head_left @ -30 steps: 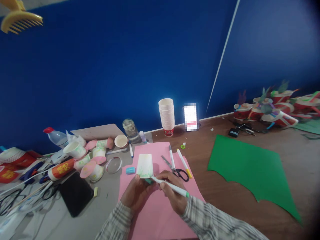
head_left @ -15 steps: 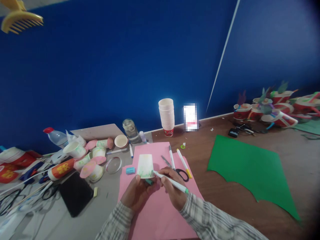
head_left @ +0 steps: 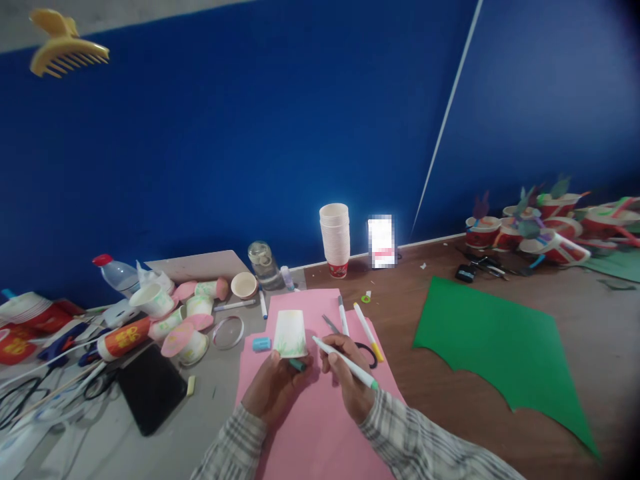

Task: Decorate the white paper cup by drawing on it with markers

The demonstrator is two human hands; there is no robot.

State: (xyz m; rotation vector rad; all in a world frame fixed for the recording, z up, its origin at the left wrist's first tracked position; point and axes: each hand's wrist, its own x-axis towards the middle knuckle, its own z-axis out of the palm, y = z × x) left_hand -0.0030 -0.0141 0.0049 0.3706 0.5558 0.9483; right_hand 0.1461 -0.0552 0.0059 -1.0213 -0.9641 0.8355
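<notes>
My left hand (head_left: 274, 385) grips a white paper cup (head_left: 290, 332) by its lower end, over the pink paper (head_left: 305, 433). Green grass-like strokes run along the cup's lower part, with faint yellow marks higher up. A dark green piece, perhaps a marker cap (head_left: 298, 365), pokes out between the same hand's fingers. To the right, my right hand (head_left: 350, 380) is closed around a white marker (head_left: 347, 362) with a green end. Its tip is a little apart from the cup. Scissors (head_left: 367, 353) lie partly hidden behind my right hand.
A tall stack of paper cups (head_left: 335, 235) stands by the blue wall. Markers (head_left: 368, 330) and a light blue piece (head_left: 261, 343) lie on the pink paper. Green paper (head_left: 500, 347) is at right, decorated cups (head_left: 197, 308) and a black phone-like slab (head_left: 153, 388) at left.
The marker in my right hand has moved away from the cup, slightly right and up. My left hand keeps the cup in nearly the same place. The view has shifted slightly.
</notes>
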